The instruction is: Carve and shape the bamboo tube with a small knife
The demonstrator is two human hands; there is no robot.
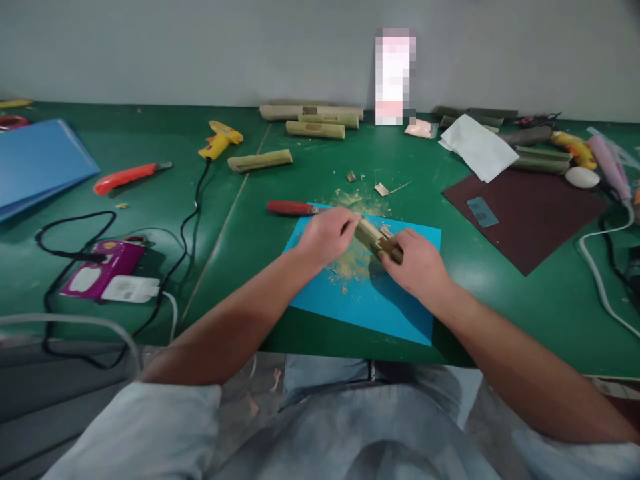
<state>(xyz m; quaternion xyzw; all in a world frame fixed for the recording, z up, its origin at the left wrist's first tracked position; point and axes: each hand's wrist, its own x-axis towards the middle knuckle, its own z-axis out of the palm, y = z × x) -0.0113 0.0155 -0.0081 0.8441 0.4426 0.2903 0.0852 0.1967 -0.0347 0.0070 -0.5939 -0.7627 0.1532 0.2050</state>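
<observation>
A short bamboo piece (370, 235) is held at a slant over a blue sheet (400, 313), with a cut-out in its side near the right end. My left hand (327, 235) is closed around its upper left end, and my right hand (417, 263) grips the lower right end. Pale shavings and dust (350, 260) lie on the sheet beneath and beyond the bamboo. Just past my left hand rests a tool with a red handle (290, 208); its far end is hidden by the hand.
Behind are several bamboo pieces (315, 129) and small chips (381, 189). To the left are a yellow glue gun (220, 140), a red utility knife (127, 179), a purple power strip (105, 270) and cables. A dark brown sheet (530, 220) and white paper (477, 147) are to the right.
</observation>
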